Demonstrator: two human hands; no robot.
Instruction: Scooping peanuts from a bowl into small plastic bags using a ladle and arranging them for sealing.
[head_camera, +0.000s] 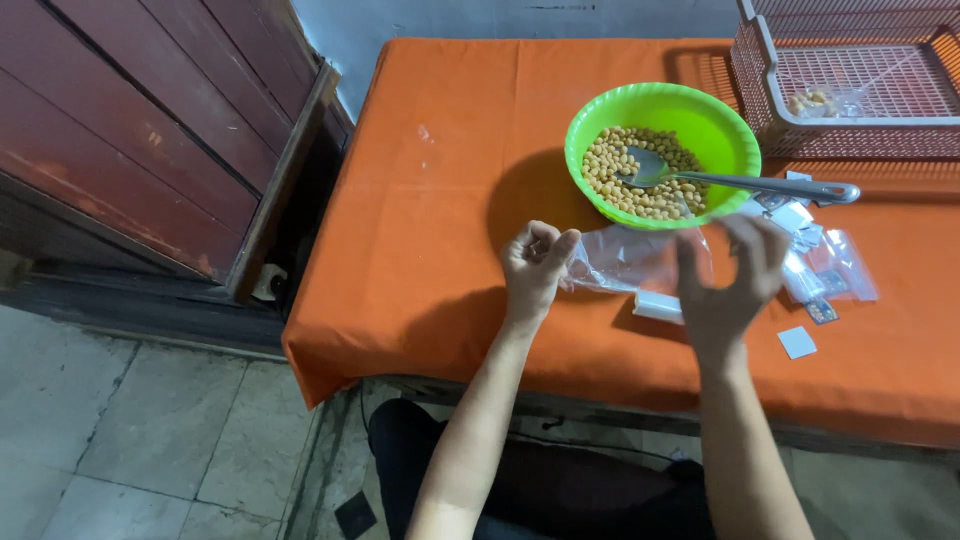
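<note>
My left hand (536, 265) pinches the left edge of a clear plastic bag (628, 262) just above the orange tablecloth (440, 200). My right hand (728, 283) is blurred, fingers spread, at the bag's right edge; whether it grips the bag I cannot tell. Behind the bag stands a bright green bowl (700, 115) of pale yellow beans (620, 170). A metal spoon (740, 183) rests in the beans, its handle sticking out over the rim to the right.
Several small clear packets and white squares (815, 270) lie right of my right hand. A pink plastic mesh basket (850, 80) with a small bag of beans stands at the back right. A dark red wooden door (150, 130) is at left; tiled floor lies below.
</note>
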